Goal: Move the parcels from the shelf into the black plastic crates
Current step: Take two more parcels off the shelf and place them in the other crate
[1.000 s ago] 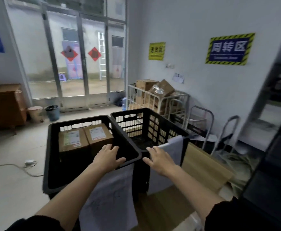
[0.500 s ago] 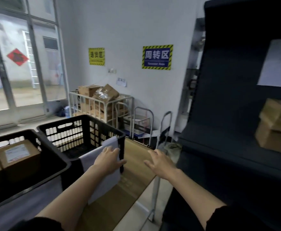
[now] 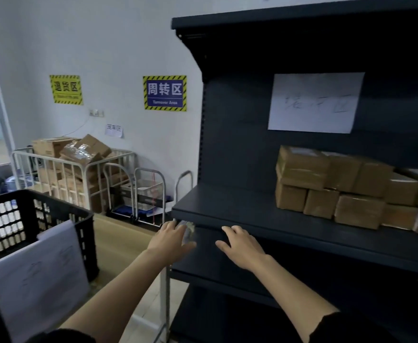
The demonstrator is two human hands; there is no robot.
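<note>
Probably light, stiff cardboard parcels, right of frame: clasp opposite faces; left grip and right grip spread, empty.

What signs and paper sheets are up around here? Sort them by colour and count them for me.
Yellow wall sign with a striped border: 1
Blue wall sign with a striped border: 1
White paper sheets: 3
Total: 5
</note>
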